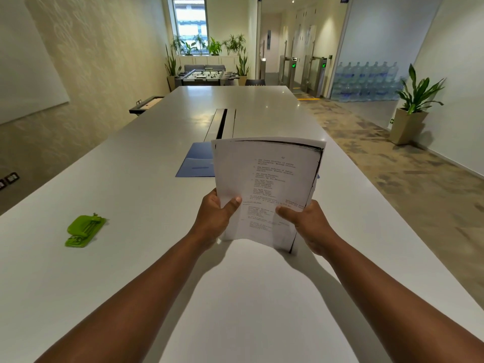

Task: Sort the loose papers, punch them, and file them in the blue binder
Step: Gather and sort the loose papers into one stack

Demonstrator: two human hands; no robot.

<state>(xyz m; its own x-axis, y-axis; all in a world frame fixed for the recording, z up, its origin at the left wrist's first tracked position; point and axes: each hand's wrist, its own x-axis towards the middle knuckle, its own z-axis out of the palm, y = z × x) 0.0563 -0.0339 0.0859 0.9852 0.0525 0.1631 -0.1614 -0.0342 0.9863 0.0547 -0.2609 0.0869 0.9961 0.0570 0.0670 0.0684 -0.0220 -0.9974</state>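
Gripped from both sides: stack of white printed paper sheets w/ dark photocopy borders (pixel 264 184), held up off the long white table (pixel 131 192) at frame centre, tilted back so the typed face looks toward the camera. Left hand (pixel 216 218) at the stack's lower left edge, thumb laid across the front, fingers curled behind. Right hand (pixel 311 226) at the lower right edge, thumb on the front near the bottom corner, rest of fingers hidden behind the sheets. Both closed firmly on the paper; bulk of the stack rising above and between the two grips, top edge reaching upper centre. Sheets slightly fanned at right and bottom edges, not squared; one corner poking out below the left hand.

Flat blue plastic binder w/ clear front pocket (pixel 197 163) lying on the table just behind the stack, mostly covered by it on the right, only its left part showing; lid state can't tell. Bright green metal hole punch (pixel 85 230) on the table at lower left of frame, well apart from both hands, untouched.

Background, upper frame: dark cable slot (pixel 222 123) in table centre, foosball table (pixel 205 74) at the far end, potted plant in beige planter (pixel 412 111) at right, stacked water bottles (pixel 366 79) behind glass.
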